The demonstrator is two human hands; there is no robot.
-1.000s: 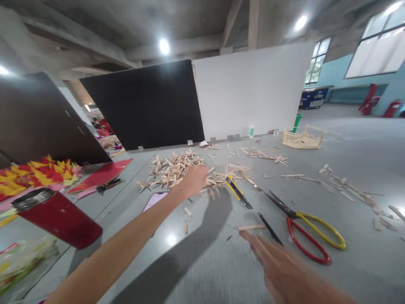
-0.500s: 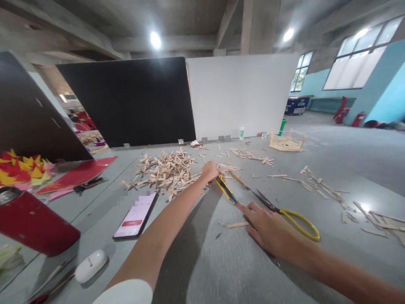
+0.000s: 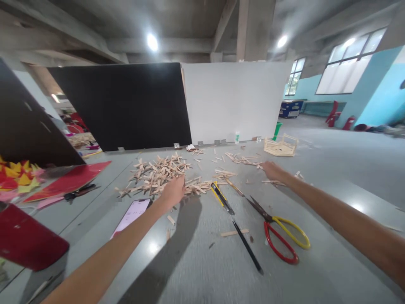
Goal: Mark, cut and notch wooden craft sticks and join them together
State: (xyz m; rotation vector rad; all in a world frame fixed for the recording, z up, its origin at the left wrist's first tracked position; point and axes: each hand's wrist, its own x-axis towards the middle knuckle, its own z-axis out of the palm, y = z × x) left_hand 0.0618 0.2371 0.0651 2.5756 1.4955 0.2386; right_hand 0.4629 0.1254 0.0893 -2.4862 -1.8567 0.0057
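My left hand [image 3: 173, 191] is at the near edge of a heap of wooden sticks [image 3: 163, 171], its fingers bent down and partly hidden. Farther right, my right hand [image 3: 272, 169] touches the tabletop by some scattered sticks [image 3: 242, 159]; its fingers are blurred together. Between the hands lie a yellow and black cutter knife [image 3: 222, 197] and a thin brown tool [image 3: 234, 187]. Nearer to me, a black pen [image 3: 248, 248] crosses beside a single flat stick [image 3: 230, 233]. Scissors [image 3: 268, 218] with one red and one yellow handle lie open at the right.
A phone [image 3: 134, 213] lies left of my left forearm, with a red cylinder [image 3: 31, 238] farther left. A stick-built frame [image 3: 280, 147] stands at the back right. Black [image 3: 126, 105] and white [image 3: 230, 101] panels rise behind the table.
My left hand has moved left and nearer to the heap's front edge. My right hand has left the middle and reached far right, uncovering the pen and the scissors' red handle.
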